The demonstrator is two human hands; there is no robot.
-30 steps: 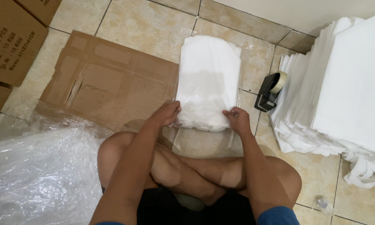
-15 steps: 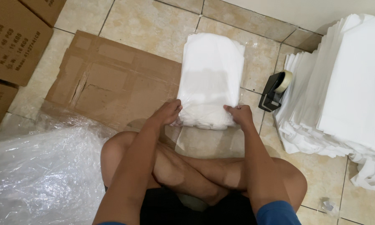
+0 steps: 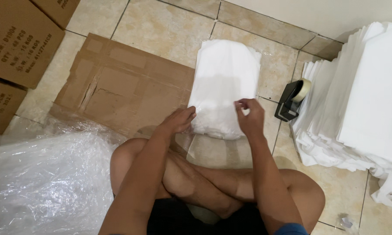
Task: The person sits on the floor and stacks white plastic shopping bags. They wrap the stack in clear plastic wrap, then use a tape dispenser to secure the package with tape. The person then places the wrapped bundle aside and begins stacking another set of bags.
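A folded white cloth in a clear plastic bag (image 3: 225,82) lies flat on the tiled floor in front of my crossed legs. My left hand (image 3: 178,120) pinches the bag's near left corner, at the edge of the cardboard. My right hand (image 3: 249,115) hovers just above the bag's near right edge, thumb and fingertips pinched together. Whether something thin sits between them is too small to tell. The bag's clear open flap (image 3: 201,147) trails toward my knees.
A flattened cardboard sheet (image 3: 117,85) lies to the left. Brown boxes (image 3: 19,39) stand at the far left. Crumpled clear plastic (image 3: 43,182) covers the near left floor. A black tape dispenser (image 3: 291,99) sits beside a tall stack of white cloths (image 3: 357,100) on the right.
My right hand has let go of the bag's near edge and lifted a little, fingers pinched. The left hand stays at the near left corner. The camera has tilted slightly.
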